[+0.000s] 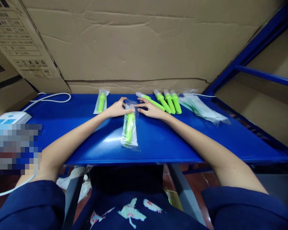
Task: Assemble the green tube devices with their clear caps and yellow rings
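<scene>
A clear plastic bag lies on the blue table in front of me, with a bright green ribbed stick with a clear tip inside it. At the bag's far end, my left hand holds the plastic, its thumb across the bag and its fingers at the edge. My right hand is at the other side of that end, fingers stretched apart, fingertips touching or very near the plastic. Just beyond the right hand lies a loose green stick. Left of my left hand is another bagged green stick.
Several more loose green sticks lie at the back right, beside a stack of clear plastic bags. A white power strip with a cable sits at the left. Cardboard walls the back; a blue metal frame stands right.
</scene>
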Demonstrator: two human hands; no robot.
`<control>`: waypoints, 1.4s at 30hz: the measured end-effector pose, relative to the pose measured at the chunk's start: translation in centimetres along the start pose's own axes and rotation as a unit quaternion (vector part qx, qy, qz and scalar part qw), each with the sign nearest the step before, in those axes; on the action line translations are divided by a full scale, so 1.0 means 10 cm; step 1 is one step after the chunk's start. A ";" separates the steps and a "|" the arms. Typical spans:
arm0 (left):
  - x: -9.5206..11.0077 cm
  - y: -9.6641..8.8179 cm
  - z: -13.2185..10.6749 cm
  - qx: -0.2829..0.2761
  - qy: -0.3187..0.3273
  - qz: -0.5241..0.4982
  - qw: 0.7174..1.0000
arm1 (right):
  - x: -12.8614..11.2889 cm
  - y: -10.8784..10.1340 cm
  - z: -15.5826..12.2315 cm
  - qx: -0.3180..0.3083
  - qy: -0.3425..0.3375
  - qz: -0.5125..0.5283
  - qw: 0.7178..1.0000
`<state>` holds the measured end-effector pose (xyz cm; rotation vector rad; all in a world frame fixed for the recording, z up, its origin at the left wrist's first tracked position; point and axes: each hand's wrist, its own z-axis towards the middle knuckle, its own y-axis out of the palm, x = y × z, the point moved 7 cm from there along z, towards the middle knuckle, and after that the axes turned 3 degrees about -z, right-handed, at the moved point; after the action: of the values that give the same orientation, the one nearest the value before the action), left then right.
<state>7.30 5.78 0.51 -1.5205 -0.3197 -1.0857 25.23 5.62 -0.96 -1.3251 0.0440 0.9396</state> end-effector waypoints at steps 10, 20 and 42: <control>-0.11 0.14 -0.02 0.091 -0.133 -0.286 0.945 | 0.01 0.07 0.07 0.047 0.047 0.132 0.989; -0.15 0.20 0.02 0.096 -0.097 -0.333 0.933 | -0.01 0.32 0.06 0.048 0.154 0.402 0.901; -0.24 0.06 0.15 0.058 0.010 -0.417 0.907 | 0.06 0.27 0.05 0.140 0.123 0.478 0.858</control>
<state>7.13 7.78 -1.57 -1.2670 -1.0688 -1.6992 23.80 6.29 -3.25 -1.1132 1.0859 1.5037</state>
